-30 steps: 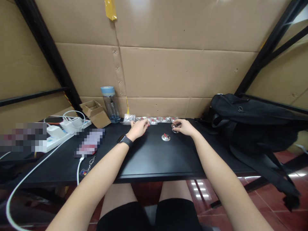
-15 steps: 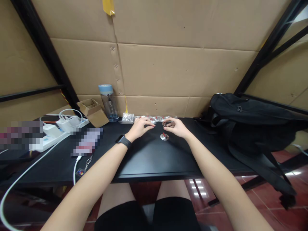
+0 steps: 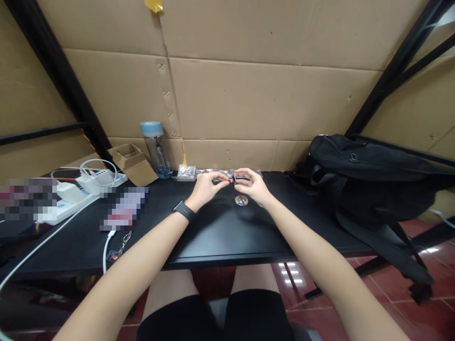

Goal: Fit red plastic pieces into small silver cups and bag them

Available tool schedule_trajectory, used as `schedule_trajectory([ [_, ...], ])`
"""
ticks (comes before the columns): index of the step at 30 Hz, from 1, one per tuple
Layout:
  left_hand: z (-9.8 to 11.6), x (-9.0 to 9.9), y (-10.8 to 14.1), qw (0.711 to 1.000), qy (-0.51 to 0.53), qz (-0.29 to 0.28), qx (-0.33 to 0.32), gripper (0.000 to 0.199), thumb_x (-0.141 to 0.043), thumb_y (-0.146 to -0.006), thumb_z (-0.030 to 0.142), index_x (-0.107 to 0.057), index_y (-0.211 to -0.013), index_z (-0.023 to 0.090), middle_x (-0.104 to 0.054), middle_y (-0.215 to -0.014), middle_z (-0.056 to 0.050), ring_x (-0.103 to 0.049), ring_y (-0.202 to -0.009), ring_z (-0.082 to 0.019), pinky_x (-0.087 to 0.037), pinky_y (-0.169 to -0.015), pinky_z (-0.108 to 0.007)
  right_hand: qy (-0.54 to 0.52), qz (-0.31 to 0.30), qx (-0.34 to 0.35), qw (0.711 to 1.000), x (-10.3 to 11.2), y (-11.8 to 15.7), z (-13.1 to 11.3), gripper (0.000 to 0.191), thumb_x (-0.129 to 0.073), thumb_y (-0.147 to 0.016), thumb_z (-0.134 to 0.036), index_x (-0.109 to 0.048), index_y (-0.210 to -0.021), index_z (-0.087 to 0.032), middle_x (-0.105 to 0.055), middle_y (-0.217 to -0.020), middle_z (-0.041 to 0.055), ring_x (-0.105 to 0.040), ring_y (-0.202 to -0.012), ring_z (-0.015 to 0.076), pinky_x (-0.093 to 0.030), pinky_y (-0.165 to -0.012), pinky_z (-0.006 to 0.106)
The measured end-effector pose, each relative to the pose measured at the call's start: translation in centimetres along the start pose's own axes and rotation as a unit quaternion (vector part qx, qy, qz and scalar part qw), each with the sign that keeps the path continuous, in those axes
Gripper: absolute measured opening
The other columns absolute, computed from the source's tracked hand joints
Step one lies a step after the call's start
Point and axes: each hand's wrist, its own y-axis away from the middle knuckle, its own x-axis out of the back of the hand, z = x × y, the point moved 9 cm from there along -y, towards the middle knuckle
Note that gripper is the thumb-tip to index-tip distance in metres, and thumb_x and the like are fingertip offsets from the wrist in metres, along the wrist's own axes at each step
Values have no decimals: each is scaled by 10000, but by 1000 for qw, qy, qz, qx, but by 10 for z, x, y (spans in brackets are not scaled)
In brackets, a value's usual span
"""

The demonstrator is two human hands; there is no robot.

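Left hand [image 3: 207, 188] pinching one red piece [image 3: 228, 181]; right hand [image 3: 254, 188] pinching one metal disc [image 3: 234, 179]; one red-stemmed disc [image 3: 241, 201] on table [image 3: 231, 237].

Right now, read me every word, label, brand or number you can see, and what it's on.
No text is readable.
Silver disc: any marking too small to read.
Phone: pixelated, illegible.
Keychain charm: coloured, too small to read.
Silvery packet: nothing legible.

The black table [image 3: 231, 239] is being occupied at left by a power strip [image 3: 83, 201], pixelated item [image 3: 125, 208], keychain [image 3: 116, 255], box [image 3: 137, 169] and bottle [image 3: 157, 154], at back by wrapped packets [image 3: 186, 172]; its middle is being taken by a shiny disc [image 3: 241, 201], its right by a bag [image 3: 373, 175].
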Motion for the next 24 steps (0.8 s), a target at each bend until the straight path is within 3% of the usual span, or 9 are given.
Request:
schedule_trajectory([
  [5,13,-2,2,999,-12,5,-36,113,-707,-902,315,-798,-935,257,-799,-1039,-26,-718,-1036,-228,-499,-1018,-386,-15,-1,-4,1000,-2,0,0,588,-891,-670,-349,-616,-1182,-256,-662,-1253,71,-705,-1061,218,-529,-1082,452],
  [9,15,-6,4,999,-26,15,-24,92,-717,-897,317,-786,-932,267,-796,-1026,-16,-717,-1011,-227,-475,-1037,-403,-43,-7,-12,999,-6,1,-1,601,-905,-654,-352,-615,-1172,-262,-656,-1259,65,-706,-1081,230,-530,-1085,462],
  [16,27,-4,5,985,-167,37,-21,135,-643,-965,343,-756,-944,273,-775,-1079,-32,-602,-1195,-266,-335,-1064,-476,-71,-22,-4,997,-9,2,-4,583,-906,-669,-342,-611,-1164,-263,-674,-1211,55,-708,-1074,224,-530,-1085,460],
  [24,34,-10,11,977,-205,54,-36,179,-564,-1008,358,-709,-1004,252,-645,-1229,-71,-549,-1208,-255,-313,-984,-419,-72,-9,-9,997,-7,2,-2,573,-920,-653,-340,-619,-1133,-256,-682,-1181,44,-712,-1057,210,-548,-1066,431],
])
